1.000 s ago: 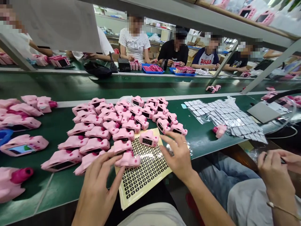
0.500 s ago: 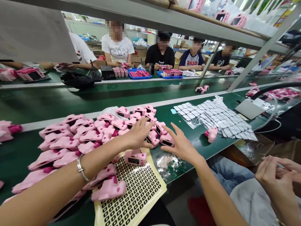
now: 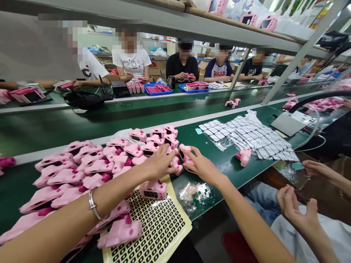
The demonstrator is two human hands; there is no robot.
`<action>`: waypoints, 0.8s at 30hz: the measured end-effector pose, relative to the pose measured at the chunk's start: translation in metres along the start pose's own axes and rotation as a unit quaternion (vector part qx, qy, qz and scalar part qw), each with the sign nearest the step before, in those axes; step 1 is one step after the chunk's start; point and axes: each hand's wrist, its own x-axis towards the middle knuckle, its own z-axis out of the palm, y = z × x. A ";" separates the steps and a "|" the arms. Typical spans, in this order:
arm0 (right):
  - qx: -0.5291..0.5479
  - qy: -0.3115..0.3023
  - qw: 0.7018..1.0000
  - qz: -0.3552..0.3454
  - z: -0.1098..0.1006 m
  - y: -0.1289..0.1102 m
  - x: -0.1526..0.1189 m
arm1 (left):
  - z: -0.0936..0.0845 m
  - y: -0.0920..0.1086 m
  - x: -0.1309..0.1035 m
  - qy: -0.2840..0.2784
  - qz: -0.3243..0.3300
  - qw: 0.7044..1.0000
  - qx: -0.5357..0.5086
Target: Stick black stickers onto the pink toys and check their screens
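Many pink toy cameras [image 3: 65, 176] lie in a pile on the green table [image 3: 192, 137]. At the pile's right end my left hand [image 3: 160, 162] is curled over a pink camera [image 3: 174, 160], fingers on its top and side. Beside it my right hand [image 3: 199, 164] has its fingers round another pink camera [image 3: 185, 153], which stays on the table. One more camera [image 3: 153, 190] rests on the yellow sticker sheet [image 3: 159, 223] below my left hand. A clear bag with small green pieces [image 3: 196, 197] is near my right wrist.
White label sheets [image 3: 246, 133] and a lone pink camera [image 3: 244, 157] lie to the right. A co-worker's hands [image 3: 298, 212] are at the lower right. A grey shelf beam [image 3: 153, 25] crosses above. Several people sit across the table, with blue trays [image 3: 157, 93] before them.
My hands have lowered and closed in on two cameras at the pile's right end. The view has shifted slightly. The co-worker's hands at the right have moved apart.
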 end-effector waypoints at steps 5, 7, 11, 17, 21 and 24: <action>-0.003 0.011 1.000 -0.012 -0.004 0.012 -0.003 | 0.000 0.009 -0.002 -0.030 -0.032 0.999 0.006; -0.010 0.014 1.000 -0.006 -0.007 0.016 -0.005 | 0.000 0.013 -0.002 -0.048 -0.054 0.997 0.002; -0.016 0.000 1.000 0.005 -0.016 0.023 -0.009 | 0.002 0.016 0.000 -0.058 -0.068 0.996 0.006; -0.025 0.001 0.998 0.059 -0.018 0.007 -0.006 | 0.007 0.019 0.005 -0.062 -0.080 0.995 0.016; -0.140 0.004 0.980 0.140 -0.003 -0.013 0.002 | 0.013 0.020 0.008 -0.050 -0.096 0.994 0.006; -0.206 0.016 0.969 0.136 0.005 -0.014 0.003 | 0.020 0.021 0.010 -0.033 -0.101 0.994 0.001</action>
